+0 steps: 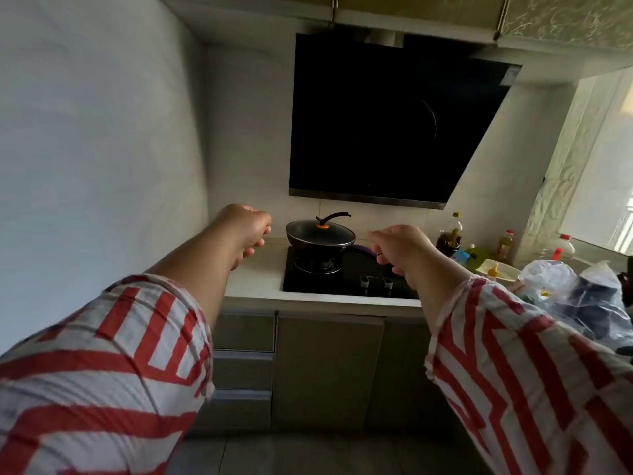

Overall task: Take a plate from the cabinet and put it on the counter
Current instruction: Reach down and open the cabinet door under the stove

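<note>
Two hands reach forward over the white counter (255,279): the left hand (248,231) and the right hand (399,246), both with fingers loosely curled and holding nothing. One lidded pan (320,234) sits on the one black stove (346,279), and three closed cabinet doors (418,8) hang overhead. No plate shows anywhere.

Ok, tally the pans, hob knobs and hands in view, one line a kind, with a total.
Pan: 1
Hob knobs: 2
Hands, left hand and right hand: 2
Total: 5
</note>
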A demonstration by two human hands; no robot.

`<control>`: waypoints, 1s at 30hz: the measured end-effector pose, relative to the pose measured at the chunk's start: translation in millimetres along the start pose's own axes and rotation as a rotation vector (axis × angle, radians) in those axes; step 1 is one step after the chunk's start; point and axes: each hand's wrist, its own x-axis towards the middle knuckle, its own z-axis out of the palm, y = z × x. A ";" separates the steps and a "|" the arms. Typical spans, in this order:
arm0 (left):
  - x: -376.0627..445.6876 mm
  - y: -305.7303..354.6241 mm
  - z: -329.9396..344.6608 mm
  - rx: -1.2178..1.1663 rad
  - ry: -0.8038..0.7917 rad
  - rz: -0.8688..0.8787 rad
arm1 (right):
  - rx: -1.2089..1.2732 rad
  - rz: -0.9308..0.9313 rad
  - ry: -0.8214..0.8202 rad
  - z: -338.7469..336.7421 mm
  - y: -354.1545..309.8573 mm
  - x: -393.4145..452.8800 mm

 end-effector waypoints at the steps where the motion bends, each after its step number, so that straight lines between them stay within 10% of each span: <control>1: -0.2 -0.1 -0.7 -0.005 -0.005 0.001 | 0.006 0.002 -0.005 -0.2 -1.5 -1.1; 30: 55.2 -117.1 40.6 -0.007 -0.208 -0.143 | -0.141 0.160 -0.088 93.5 81.7 11.3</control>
